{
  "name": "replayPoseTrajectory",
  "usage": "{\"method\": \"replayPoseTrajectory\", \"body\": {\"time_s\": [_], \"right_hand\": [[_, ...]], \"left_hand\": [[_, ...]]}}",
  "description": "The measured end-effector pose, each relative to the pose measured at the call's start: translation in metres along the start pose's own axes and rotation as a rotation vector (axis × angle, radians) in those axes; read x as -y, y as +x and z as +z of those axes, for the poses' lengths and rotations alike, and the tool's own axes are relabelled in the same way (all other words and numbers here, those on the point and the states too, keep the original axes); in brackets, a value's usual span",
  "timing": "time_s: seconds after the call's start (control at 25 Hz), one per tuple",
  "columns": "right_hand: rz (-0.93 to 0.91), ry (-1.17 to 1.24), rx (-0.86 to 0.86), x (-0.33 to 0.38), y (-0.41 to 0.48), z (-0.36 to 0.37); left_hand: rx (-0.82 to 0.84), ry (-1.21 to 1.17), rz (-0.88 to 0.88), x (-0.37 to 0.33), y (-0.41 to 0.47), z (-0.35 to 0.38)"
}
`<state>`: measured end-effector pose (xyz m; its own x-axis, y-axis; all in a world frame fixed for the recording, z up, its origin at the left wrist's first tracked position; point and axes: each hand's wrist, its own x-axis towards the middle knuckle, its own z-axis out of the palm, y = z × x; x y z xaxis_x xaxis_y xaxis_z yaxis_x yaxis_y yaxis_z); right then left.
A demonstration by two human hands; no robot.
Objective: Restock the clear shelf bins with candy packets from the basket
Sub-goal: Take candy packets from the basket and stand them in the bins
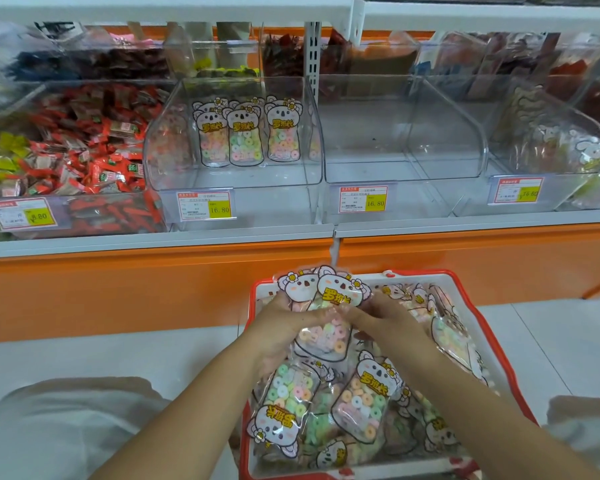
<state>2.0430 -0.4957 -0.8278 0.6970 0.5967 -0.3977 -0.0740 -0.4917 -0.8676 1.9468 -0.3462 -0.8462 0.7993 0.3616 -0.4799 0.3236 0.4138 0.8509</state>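
Both hands are low over the basket, close to me. Left hand (284,323) and right hand (385,317) have their fingers bent round a small bunch of clear koala-shaped packets of pastel ring candy (333,292), one hand on each side. I can see two koala heads in the bunch, held just above the pile. Under them sits the white plastic basket with a red rim (416,273). It is heaped with loose packets (361,403) of the same kind, so I think most of the job is left.

Up on the white shelf (153,242), the clear plastic bin in the middle (236,183) has only three packets (245,136) standing side by side at its back, with lots of room in front. I think the bunch should go there. Just right of it, a second clear bin (402,133) has nothing in it that I can see. Further right, another clear bin (548,133) holds a few koala packets, blurry at the edge. On the far left, a big clear bin (84,140) is full of small red-wrapped sweets. Yellow price tags (205,206) hang on the bin fronts.
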Motion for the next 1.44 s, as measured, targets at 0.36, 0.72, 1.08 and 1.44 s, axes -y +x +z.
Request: {"method": "replayPoseTrajectory", "body": {"time_s": [0.36,0.72,1.08,1.44], "right_hand": [[-0.090,0.197,0.051,0.015,-0.006,0.021],[-0.161,0.517,-0.041,0.027,-0.005,0.028],[-0.288,0.249,0.353,0.095,0.004,0.018],[-0.279,0.193,0.367,0.223,0.084,0.046]], "left_hand": [[-0.039,0.155,0.160,-0.006,-0.016,0.005],[0.074,0.145,0.192,-0.015,-0.019,-0.013],[0.017,0.256,0.436,-0.089,-0.039,-0.036],[-0.252,0.376,0.456,-0.206,-0.033,-0.087]]}}
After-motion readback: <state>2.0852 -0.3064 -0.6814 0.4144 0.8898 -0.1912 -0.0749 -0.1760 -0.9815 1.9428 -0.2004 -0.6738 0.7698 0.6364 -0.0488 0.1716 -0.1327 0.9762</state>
